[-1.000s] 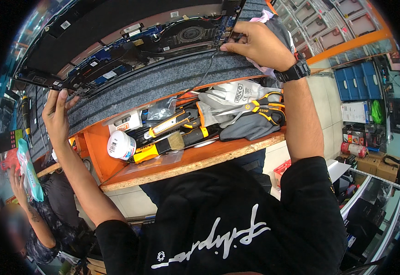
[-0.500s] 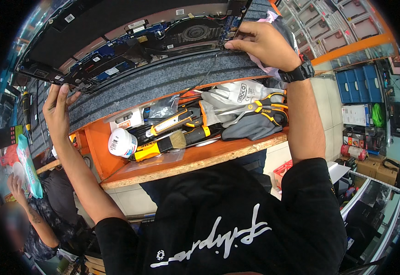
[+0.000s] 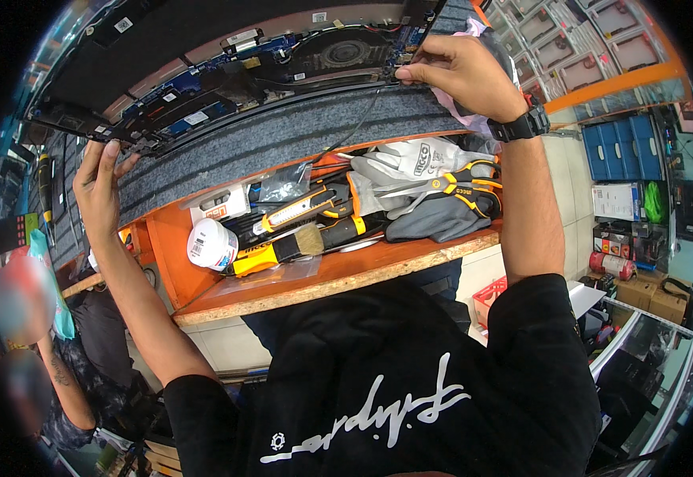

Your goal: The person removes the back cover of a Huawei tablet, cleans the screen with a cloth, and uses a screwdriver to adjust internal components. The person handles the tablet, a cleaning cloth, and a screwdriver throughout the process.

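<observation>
An opened-up laptop (image 3: 203, 103) stands tilted over the grey ribbed bench mat (image 3: 283, 127), its inner boards, blue circuit parts and a round fan or speaker grille showing. My left hand (image 3: 102, 179) grips its near left corner, thumb on top and fingers partly hidden beneath. At the right end, my right hand (image 3: 462, 75) pinches the laptop's edge near the hinge between thumb and fingers; exactly what lies in that pinch is hard to see. A thin dark cable (image 3: 358, 127) hangs down from the laptop's near edge across the mat.
Below the mat, an open orange drawer (image 3: 346, 278) holds a utility knife (image 3: 295, 213), a brush (image 3: 308, 240), scissors (image 3: 442, 185), grey gloves (image 3: 434, 226) and a white tub (image 3: 212, 244). A screwdriver (image 3: 45, 191) lies far left. Another person's arm (image 3: 68, 385) is at lower left.
The laptop has shifted and tilted slightly, with my right hand moving a little to the right. My left hand stays at its corner. The other person at the left has moved.
</observation>
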`<move>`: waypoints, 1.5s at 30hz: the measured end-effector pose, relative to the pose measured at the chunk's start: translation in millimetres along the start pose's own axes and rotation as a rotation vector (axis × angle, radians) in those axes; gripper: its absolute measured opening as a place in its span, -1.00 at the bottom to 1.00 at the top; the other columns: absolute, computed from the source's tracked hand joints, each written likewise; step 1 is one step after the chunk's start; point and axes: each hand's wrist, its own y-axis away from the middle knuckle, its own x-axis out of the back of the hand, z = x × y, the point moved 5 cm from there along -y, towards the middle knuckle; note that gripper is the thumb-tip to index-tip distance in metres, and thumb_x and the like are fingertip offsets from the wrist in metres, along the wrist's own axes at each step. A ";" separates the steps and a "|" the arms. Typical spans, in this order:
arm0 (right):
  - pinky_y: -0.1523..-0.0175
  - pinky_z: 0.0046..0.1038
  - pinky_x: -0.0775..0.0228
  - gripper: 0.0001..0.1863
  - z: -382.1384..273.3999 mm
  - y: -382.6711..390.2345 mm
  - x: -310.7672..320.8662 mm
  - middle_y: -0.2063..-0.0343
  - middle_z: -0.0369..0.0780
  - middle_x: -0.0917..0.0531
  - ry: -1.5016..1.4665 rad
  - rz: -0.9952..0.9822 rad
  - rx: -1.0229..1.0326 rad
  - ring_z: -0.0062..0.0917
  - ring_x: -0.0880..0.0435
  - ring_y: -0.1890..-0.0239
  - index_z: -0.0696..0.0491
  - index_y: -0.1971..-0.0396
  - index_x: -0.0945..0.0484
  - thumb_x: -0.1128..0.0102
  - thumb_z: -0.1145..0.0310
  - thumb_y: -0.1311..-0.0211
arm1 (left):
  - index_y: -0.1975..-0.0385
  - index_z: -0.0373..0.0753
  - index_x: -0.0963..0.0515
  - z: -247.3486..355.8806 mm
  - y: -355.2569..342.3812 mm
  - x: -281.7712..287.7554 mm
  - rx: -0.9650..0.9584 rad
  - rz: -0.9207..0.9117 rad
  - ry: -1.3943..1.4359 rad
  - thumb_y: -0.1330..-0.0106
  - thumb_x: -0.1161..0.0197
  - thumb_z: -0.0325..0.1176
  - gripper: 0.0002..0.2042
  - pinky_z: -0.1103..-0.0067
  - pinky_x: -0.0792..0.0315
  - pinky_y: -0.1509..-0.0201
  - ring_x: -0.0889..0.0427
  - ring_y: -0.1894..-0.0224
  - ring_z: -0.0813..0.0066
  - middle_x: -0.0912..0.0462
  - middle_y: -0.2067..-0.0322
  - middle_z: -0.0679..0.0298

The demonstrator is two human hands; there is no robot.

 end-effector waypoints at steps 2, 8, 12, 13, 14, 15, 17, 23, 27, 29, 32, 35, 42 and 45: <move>0.27 -0.48 -0.46 -0.73 -0.1 0.0 0.0 0.47 -0.17 -0.71 0.006 0.000 0.014 -0.56 -0.64 0.41 0.21 0.32 -0.63 -0.43 0.28 -0.22 | -0.03 -0.39 -0.62 -0.5 0.2 1.3 -0.008 -0.015 0.007 -0.48 -0.21 -0.42 -0.77 0.43 -0.71 -0.03 -0.60 0.03 0.55 -0.53 0.06 0.31; 0.26 -0.47 -0.46 -0.73 -1.2 1.1 2.1 0.48 -0.15 -0.70 0.050 -0.009 0.025 -0.53 -0.64 0.42 0.21 0.33 -0.63 -0.44 0.29 -0.21 | 0.10 -0.41 -0.61 -8.7 -1.2 7.9 -0.023 -0.071 0.059 -0.48 -0.20 -0.46 -0.84 0.39 -0.70 -0.09 -0.58 0.05 0.61 -0.45 0.16 0.36; 0.21 -0.53 -0.50 -0.71 -9.3 -0.6 1.7 0.41 -0.23 -0.71 0.074 -0.095 -0.055 -0.65 -0.63 0.36 0.23 0.23 -0.64 -0.44 0.30 -0.24 | 0.23 -0.40 -0.59 -10.2 -1.0 11.9 -0.027 -0.093 0.084 -0.48 -0.20 -0.48 -0.89 0.37 -0.69 -0.11 -0.57 0.09 0.63 -0.40 0.21 0.38; 0.23 -0.50 -0.49 -0.70 -5.2 1.1 -0.1 0.43 -0.20 -0.70 0.030 -0.065 -0.037 -0.61 -0.63 0.38 0.22 0.26 -0.62 -0.45 0.29 -0.23 | 0.25 -0.40 -0.58 -12.0 -2.3 11.4 -0.030 -0.100 0.093 -0.47 -0.21 -0.48 -0.89 0.37 -0.70 -0.11 -0.56 0.10 0.63 -0.39 0.21 0.39; 0.25 -0.48 -0.48 -0.69 -4.3 -2.6 -5.4 0.44 -0.18 -0.70 -0.030 -0.041 -0.005 -0.57 -0.64 0.39 0.22 0.29 -0.61 -0.46 0.28 -0.21 | 0.27 -0.40 -0.57 -9.2 0.8 13.9 -0.017 -0.083 0.065 -0.47 -0.21 -0.48 -0.90 0.37 -0.70 -0.10 -0.56 0.10 0.63 -0.39 0.21 0.39; 0.25 -0.49 -0.49 -0.68 -7.8 -3.4 -4.2 0.45 -0.19 -0.66 0.043 -0.106 0.004 -0.61 -0.62 0.39 0.22 0.30 -0.60 -0.46 0.26 -0.22 | 0.28 -0.40 -0.57 -8.3 4.4 10.8 -0.003 -0.064 0.036 -0.47 -0.21 -0.48 -0.90 0.37 -0.70 -0.10 -0.56 0.11 0.63 -0.39 0.20 0.39; 0.28 -0.49 -0.47 -0.68 -10.3 -0.4 -1.9 0.49 -0.21 -0.62 0.201 -0.113 0.032 -0.62 -0.59 0.41 0.22 0.33 -0.60 -0.46 0.25 -0.23 | 0.29 -0.39 -0.56 3.2 4.4 0.2 -0.034 -0.076 0.043 -0.46 -0.21 -0.48 -0.89 0.38 -0.71 -0.09 -0.57 0.11 0.61 -0.38 0.21 0.39; 0.39 -0.52 -0.32 -0.73 -13.5 1.3 -3.5 0.55 -0.26 -0.56 0.135 -0.079 -0.212 -0.64 -0.47 0.53 0.25 0.30 -0.65 -0.47 0.35 -0.19 | -0.09 -0.39 -0.60 15.5 1.8 -10.9 -0.071 -0.130 0.108 -0.43 -0.25 -0.47 -0.71 0.44 -0.71 -0.09 -0.65 -0.08 0.40 -0.59 -0.05 0.26; 0.42 -0.50 -0.25 -0.72 -7.5 0.0 -3.3 0.60 -0.23 -0.51 0.166 -0.073 -0.260 -0.63 -0.44 0.54 0.28 0.38 -0.62 -0.50 0.36 -0.15 | -0.04 -0.40 -0.63 16.9 3.6 -11.4 -0.075 -0.131 0.079 -0.41 -0.28 -0.45 -0.73 0.50 -0.73 -0.04 -0.68 -0.03 0.42 -0.59 -0.05 0.26; 0.41 -0.50 -0.24 -0.71 -9.7 0.3 -2.8 0.60 -0.24 -0.50 0.147 -0.053 -0.231 -0.63 -0.44 0.54 0.28 0.41 -0.61 -0.51 0.37 -0.13 | -0.02 -0.40 -0.64 18.5 3.3 -13.9 -0.067 -0.117 0.083 -0.41 -0.28 -0.45 -0.74 0.50 -0.73 -0.04 -0.68 -0.03 0.43 -0.59 -0.04 0.26; 0.39 -0.51 -0.24 -0.71 -5.0 0.6 -3.2 0.60 -0.25 -0.52 0.122 -0.055 -0.252 -0.66 -0.43 0.52 0.29 0.42 -0.62 -0.51 0.36 -0.13 | 0.02 -0.41 -0.65 19.8 3.3 -13.7 -0.065 -0.107 0.074 -0.40 -0.30 -0.44 -0.76 0.51 -0.73 -0.03 -0.68 0.00 0.47 -0.60 0.02 0.30; 0.39 -0.52 -0.23 -0.72 5.8 2.7 -4.7 0.57 -0.28 -0.53 0.052 -0.045 -0.243 -0.70 -0.40 0.49 0.28 0.37 -0.63 -0.50 0.38 -0.14 | 0.06 -0.40 -0.66 20.6 1.9 -16.7 -0.078 -0.111 0.080 -0.40 -0.29 -0.43 -0.78 0.53 -0.73 -0.02 -0.68 0.06 0.54 -0.58 0.12 0.36; 0.38 -0.55 -0.21 -0.75 15.2 2.2 -4.1 0.56 -0.33 -0.53 0.037 -0.044 -0.175 -0.75 -0.38 0.47 0.26 0.33 -0.64 -0.50 0.40 -0.14 | 0.06 -0.38 -0.67 28.2 0.0 -19.8 -0.087 -0.093 0.036 -0.41 -0.29 -0.41 -0.79 0.54 -0.74 0.00 -0.69 0.06 0.53 -0.59 0.14 0.34; 0.42 -0.55 -0.19 -0.76 11.7 2.8 -6.1 0.58 -0.35 -0.51 0.020 -0.034 -0.186 -0.76 -0.36 0.51 0.26 0.33 -0.64 -0.50 0.42 -0.14 | 0.05 -0.37 -0.67 25.6 -1.1 -17.8 -0.102 -0.094 0.023 -0.41 -0.29 -0.40 -0.78 0.55 -0.75 0.01 -0.69 0.06 0.52 -0.59 0.13 0.33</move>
